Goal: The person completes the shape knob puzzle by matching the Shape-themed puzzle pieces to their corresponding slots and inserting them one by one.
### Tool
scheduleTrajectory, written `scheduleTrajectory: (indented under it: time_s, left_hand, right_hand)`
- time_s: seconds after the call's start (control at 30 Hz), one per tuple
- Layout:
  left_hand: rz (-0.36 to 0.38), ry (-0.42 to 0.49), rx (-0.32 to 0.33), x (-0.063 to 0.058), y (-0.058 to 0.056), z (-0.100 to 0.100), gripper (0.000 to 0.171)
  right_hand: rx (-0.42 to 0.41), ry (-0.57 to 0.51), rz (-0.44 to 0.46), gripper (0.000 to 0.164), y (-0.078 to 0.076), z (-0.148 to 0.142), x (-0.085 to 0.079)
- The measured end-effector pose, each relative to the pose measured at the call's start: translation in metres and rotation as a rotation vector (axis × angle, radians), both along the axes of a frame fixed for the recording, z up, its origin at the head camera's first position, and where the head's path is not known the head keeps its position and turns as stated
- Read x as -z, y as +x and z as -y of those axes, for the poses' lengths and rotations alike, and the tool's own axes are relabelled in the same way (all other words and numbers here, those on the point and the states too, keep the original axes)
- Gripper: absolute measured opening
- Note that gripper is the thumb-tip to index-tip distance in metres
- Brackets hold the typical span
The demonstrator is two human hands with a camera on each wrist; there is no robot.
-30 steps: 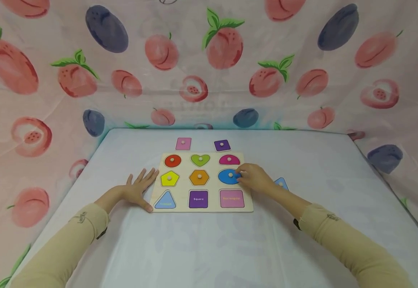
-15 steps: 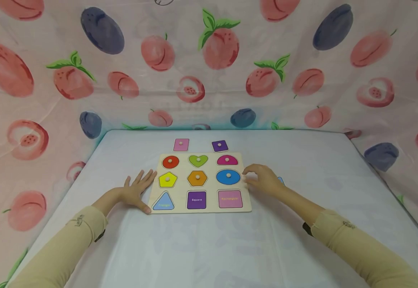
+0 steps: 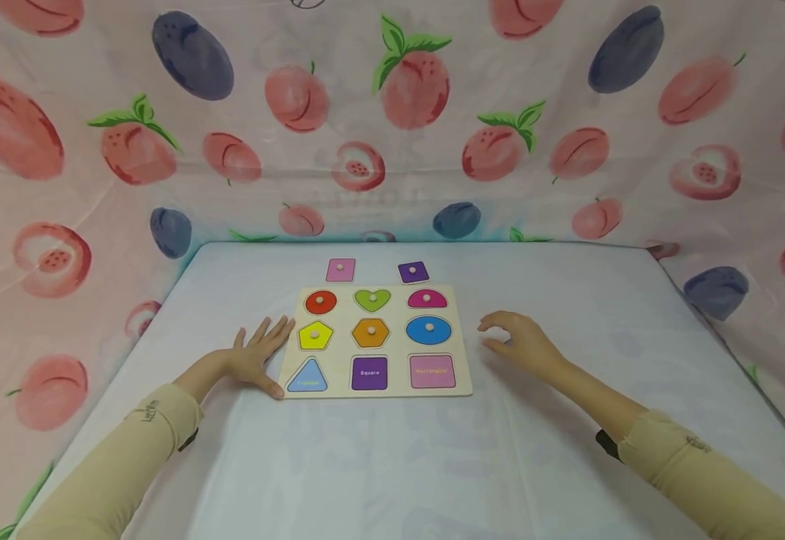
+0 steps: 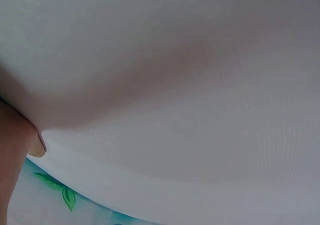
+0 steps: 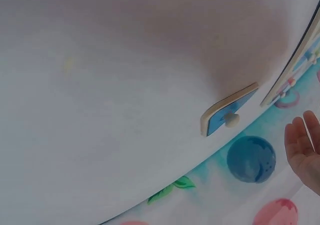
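A wooden shape puzzle board (image 3: pixel 402 345) lies flat on the table. Red circle (image 3: pixel 320 301), green heart (image 3: pixel 372 300), magenta half-circle (image 3: pixel 427 298), yellow pentagon (image 3: pixel 314 335), orange hexagon (image 3: pixel 370 332) and blue oval (image 3: pixel 428 330) knobbed pieces sit in it. Its front row shows printed triangle, square and rectangle recesses. My left hand (image 3: pixel 256 360) rests with spread fingers at the board's left edge. Right of the board, my right hand (image 3: pixel 524 346) hovers with loosely bent fingers and holds nothing. A blue triangle piece (image 5: pixel 231 111) lies on the table, hidden from the head view.
Behind the board lie a pink rectangle piece (image 3: pixel 341 271) and a purple square piece (image 3: pixel 413 272), both with knobs. The white-covered table (image 3: pixel 365 465) is backed by a fruit-print cloth (image 3: pixel 419 172).
My right hand has let go of the blue oval's knob and moved off to the right, now covering the blue triangle from the head view. The left hand stays put.
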State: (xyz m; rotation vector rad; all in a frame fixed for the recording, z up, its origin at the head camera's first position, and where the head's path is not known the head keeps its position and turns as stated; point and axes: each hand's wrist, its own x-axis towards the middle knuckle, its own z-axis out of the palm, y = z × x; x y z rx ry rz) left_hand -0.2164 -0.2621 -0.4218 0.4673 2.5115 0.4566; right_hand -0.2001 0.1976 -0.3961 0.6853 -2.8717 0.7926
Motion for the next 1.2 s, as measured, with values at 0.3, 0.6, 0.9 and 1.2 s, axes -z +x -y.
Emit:
scheduleTrajectory:
  time_s: [0.3,0.6,0.9,1.2]
  left_hand:
    - [0.004,0.007,-0.012,0.001,0.003,0.000,0.130]
    - [0.006,0.019,-0.008,-0.001,0.003,0.000,0.130]
    - [0.011,0.017,-0.008,-0.001,0.002,0.002,0.130]
    - [0.005,0.015,-0.008,0.001,-0.001,0.002,0.130]
  right_hand:
    - [0.020,-0.012,-0.025,0.018,0.006,-0.020,0.004]
    - [0.039,0.017,-0.004,0.023,0.008,-0.039,0.005]
    - [0.051,0.029,0.022,0.024,0.003,-0.049,0.007]
    - [0.075,0.032,0.092,0.021,-0.003,-0.062,0.011]
